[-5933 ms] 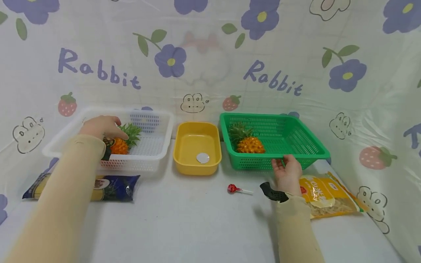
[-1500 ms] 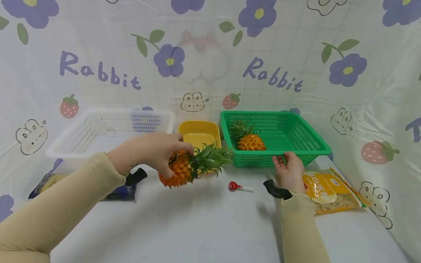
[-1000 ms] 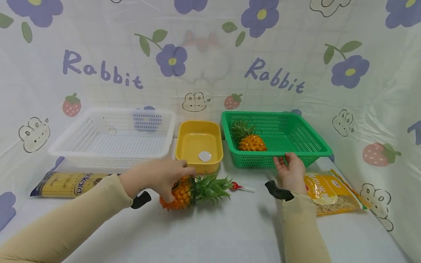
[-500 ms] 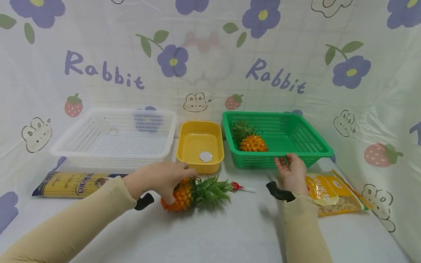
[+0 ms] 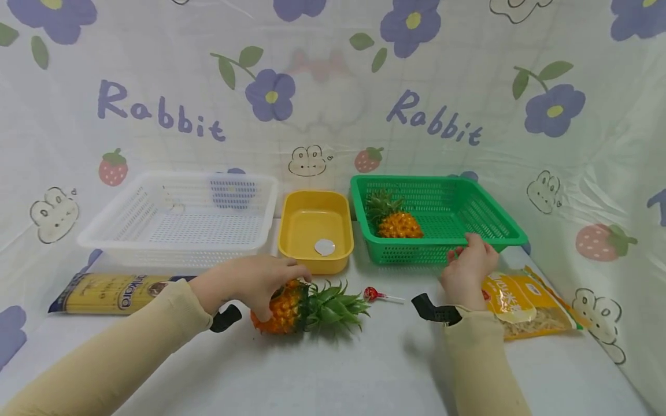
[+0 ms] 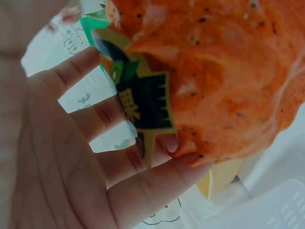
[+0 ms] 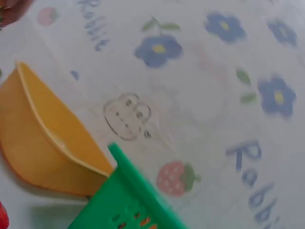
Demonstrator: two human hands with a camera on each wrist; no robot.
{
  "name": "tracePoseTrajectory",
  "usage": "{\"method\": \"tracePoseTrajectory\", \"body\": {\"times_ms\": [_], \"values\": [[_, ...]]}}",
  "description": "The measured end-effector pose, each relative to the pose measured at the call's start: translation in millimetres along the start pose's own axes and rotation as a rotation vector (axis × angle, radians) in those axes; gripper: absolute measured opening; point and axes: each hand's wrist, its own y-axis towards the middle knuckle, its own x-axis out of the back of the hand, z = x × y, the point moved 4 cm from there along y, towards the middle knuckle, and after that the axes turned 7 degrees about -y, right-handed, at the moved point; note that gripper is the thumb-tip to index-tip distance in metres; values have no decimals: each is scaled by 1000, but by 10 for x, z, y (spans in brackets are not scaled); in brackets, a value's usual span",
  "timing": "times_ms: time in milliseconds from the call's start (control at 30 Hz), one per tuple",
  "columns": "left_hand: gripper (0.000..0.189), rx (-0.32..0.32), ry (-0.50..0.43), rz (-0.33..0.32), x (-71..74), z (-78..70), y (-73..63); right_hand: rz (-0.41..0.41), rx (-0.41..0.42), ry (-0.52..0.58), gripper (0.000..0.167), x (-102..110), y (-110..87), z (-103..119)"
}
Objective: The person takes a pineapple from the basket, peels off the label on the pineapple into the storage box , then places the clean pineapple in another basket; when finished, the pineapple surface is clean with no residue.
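Note:
My left hand (image 5: 248,282) grips the orange body of a small pineapple (image 5: 285,311) lying on its side on the white table, its green crown pointing right. Up close in the left wrist view, that pineapple (image 6: 228,86) bears a dark star-edged label (image 6: 143,107), and the fingers curve around it. At the front rim of the green basket (image 5: 400,245) is my right hand (image 5: 468,273), fingers loosely bent. A second pineapple (image 5: 399,225) lies inside that basket at the left. The right wrist view misses the right hand and catches a basket corner (image 7: 138,183).
A red lollipop (image 5: 370,294) lies right of the crown. Behind stand a yellow tub (image 5: 314,264) with a round silvery disc (image 5: 325,247) in it and a white basket (image 5: 166,254). A pasta packet (image 5: 104,293) lies at left, an orange noodle bag (image 5: 517,303) at right.
The pineapple came out of the white basket in my left hand, moved right and was lowered to the table. Just now my right hand shifted right along the green basket's rim and turned.

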Motion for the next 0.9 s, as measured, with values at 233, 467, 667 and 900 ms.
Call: {"method": "tracePoseTrajectory", "body": {"times_ms": [233, 467, 667, 900], "values": [[87, 12, -22, -20, -6, 21, -49, 722, 664, -745, 13, -580, -750, -79], [82, -11, -32, -146, -61, 71, -145, 1209, 930, -1454, 61, -621, -1191, -682], [74, -45, -163, -338, -218, 131, -302, 1336, 1009, -1680, 79, -497, -1285, -1010], [100, 122, -430, -617, -495, 280, -439, 1299, 986, -1678, 77, -467, -1330, -1065]]}}
